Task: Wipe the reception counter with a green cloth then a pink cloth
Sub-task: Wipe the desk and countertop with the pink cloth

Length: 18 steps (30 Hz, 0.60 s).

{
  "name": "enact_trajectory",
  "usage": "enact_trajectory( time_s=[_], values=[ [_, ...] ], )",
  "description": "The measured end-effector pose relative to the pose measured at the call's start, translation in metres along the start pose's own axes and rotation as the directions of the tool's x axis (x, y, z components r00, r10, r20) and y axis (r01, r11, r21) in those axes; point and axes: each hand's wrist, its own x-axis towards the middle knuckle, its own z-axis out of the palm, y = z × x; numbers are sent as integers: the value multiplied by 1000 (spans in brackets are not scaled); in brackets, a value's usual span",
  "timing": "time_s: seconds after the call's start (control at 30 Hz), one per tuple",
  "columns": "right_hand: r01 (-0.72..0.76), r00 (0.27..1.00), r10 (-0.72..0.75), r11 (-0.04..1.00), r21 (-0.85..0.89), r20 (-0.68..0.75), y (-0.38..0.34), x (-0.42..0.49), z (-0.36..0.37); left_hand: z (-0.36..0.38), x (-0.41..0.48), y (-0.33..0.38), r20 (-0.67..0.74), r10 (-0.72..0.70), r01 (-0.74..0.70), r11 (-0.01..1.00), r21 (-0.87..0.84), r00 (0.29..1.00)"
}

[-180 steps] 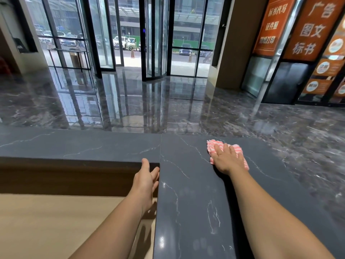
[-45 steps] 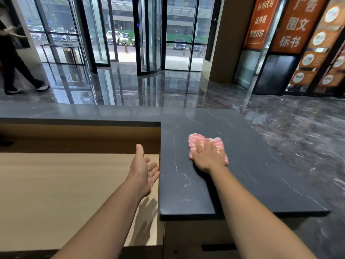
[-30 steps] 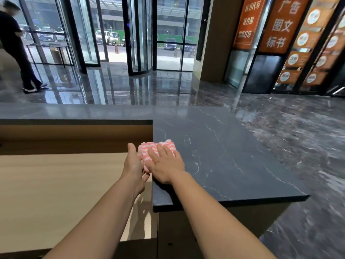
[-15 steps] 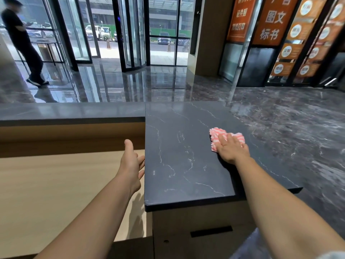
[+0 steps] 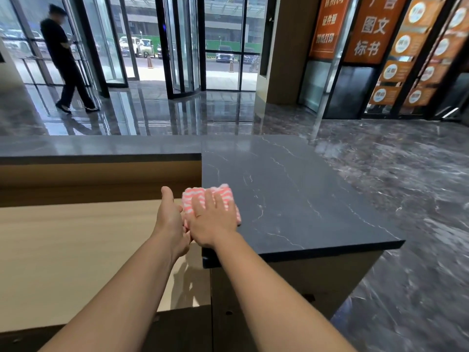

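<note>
Polished dark marble floor [image 5: 406, 174] fills the lobby beyond the desk, with a glass revolving door [image 5: 182, 47] at the far side and orange signboards [image 5: 370, 29] with Chinese lettering on the right wall. From my remote seat I see a person in black clothes [image 5: 63, 62] standing by the glass at the far left.

Closer in, the reception counter [image 5: 291, 199] shows as a dark stone slab with thin white veins. It turns a corner, and its nearer arm points toward the camera. A lower pale wooden desk [image 5: 76, 250] sits to the left, below the slab.

The pink cloth [image 5: 196, 196], striped in white and folded into a pad, lies on the counter at its left edge. Part of it hangs out past that edge over the wooden desk.

The right hand [image 5: 213, 222] lies flat on top of the cloth, palm down, fingers straight and slightly spread, pressing it against the stone.

The left hand [image 5: 170, 219] is held edge-on just beside the counter's left edge, thumb pointing forward, palm facing the cloth. Its fingers look relaxed and uncurled (mostly hidden behind the hand itself), and they seem to meet the cloth's overhanging side, gripping nothing.
</note>
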Motion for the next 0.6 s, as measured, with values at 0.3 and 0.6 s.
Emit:
enact_trajectory(
  time_s=[0.3, 0.6],
  values=[
    [-25, 999, 27, 998, 61, -24, 68, -26, -11, 19, -25, -6, -41, 21, -18, 997, 74, 999],
    [-480, 877, 481, 875, 66, 12, 233, -72, -30, 19, -36, -16, -31, 60, -55, 988, 145, 998]
  ],
)
